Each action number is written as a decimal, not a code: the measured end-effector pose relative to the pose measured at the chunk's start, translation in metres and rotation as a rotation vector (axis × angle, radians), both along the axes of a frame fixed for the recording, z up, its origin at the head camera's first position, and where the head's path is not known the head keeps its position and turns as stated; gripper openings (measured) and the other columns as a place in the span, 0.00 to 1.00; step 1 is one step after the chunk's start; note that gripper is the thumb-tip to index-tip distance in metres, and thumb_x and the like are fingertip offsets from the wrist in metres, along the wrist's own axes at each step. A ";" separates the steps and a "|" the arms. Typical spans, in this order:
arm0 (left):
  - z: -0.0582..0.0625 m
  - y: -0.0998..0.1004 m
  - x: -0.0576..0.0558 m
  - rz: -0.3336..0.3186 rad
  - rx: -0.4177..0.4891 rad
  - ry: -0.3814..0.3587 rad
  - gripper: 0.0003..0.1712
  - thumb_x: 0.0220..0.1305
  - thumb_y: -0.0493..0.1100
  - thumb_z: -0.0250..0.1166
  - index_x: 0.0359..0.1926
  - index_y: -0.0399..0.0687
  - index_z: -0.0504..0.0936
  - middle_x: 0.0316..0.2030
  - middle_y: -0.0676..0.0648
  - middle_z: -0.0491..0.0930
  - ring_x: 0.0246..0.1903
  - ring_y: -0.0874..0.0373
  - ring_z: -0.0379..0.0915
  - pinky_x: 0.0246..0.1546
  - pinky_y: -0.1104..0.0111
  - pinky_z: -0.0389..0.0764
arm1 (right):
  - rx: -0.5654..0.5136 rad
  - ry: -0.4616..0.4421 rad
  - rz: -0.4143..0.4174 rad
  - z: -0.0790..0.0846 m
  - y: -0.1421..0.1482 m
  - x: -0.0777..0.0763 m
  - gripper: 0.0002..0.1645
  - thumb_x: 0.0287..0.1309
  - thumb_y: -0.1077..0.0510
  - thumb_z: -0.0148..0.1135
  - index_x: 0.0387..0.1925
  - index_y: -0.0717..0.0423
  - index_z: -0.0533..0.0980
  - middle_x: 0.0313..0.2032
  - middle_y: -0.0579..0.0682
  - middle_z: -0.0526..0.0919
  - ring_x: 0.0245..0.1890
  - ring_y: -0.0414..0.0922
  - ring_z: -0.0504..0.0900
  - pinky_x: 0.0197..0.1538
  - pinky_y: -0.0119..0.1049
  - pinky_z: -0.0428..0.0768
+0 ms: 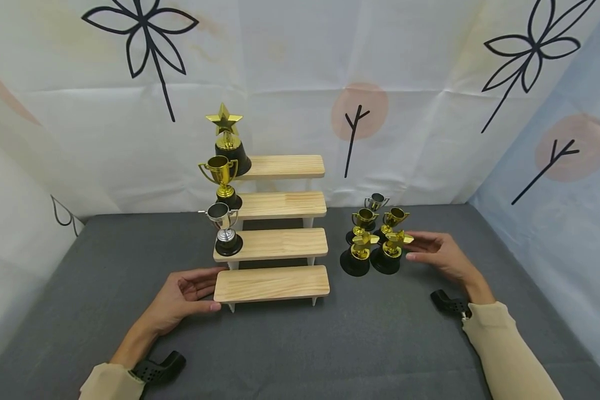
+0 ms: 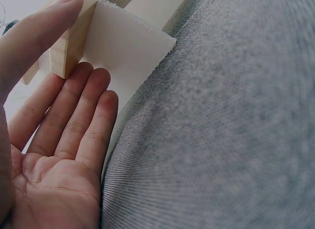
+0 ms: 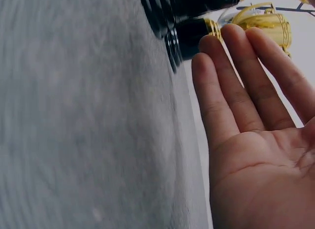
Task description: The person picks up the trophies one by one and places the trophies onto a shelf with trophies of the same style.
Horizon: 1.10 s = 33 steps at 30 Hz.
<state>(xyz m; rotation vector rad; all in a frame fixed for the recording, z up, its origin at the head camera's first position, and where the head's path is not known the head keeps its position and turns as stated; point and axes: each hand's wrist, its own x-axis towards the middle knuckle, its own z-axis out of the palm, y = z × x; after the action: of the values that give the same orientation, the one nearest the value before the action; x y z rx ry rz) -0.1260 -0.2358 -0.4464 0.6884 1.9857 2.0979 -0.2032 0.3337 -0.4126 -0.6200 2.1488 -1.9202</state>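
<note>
Gold star trophy (image 1: 391, 252), the right one of two, stands upright just left of the right hand (image 1: 441, 255), its fingers straight, gripping nothing. We note the left hand (image 1: 174, 300) farther off, fingers extended beside the lowest wooden step (image 1: 272, 284).

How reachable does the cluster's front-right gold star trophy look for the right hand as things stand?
Probably yes: the right hand is close beside that star trophy, fingers extended, and nothing visible blocks the way in the head view.
</note>
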 end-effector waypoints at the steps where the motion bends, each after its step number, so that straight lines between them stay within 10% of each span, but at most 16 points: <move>1: 0.000 0.000 0.000 0.000 0.000 0.002 0.39 0.53 0.19 0.71 0.64 0.13 0.64 0.58 0.48 0.81 0.57 0.56 0.79 0.58 0.64 0.82 | -0.002 -0.003 0.003 -0.001 -0.001 0.000 0.30 0.59 0.78 0.63 0.58 0.50 0.80 0.54 0.42 0.85 0.55 0.38 0.83 0.54 0.31 0.84; 33: 0.000 -0.001 0.000 0.009 -0.016 -0.009 0.40 0.52 0.20 0.72 0.64 0.13 0.64 0.59 0.50 0.81 0.57 0.56 0.79 0.58 0.64 0.82 | 0.180 0.074 -0.076 -0.017 -0.023 -0.002 0.27 0.55 0.72 0.73 0.56 0.75 0.77 0.48 0.42 0.87 0.48 0.39 0.85 0.45 0.31 0.87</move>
<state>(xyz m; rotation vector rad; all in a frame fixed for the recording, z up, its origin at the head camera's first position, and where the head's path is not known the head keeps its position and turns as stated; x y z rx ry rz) -0.1262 -0.2365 -0.4466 0.6674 2.0024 2.0849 -0.2053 0.3112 -0.4293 -0.5919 2.3901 -1.7388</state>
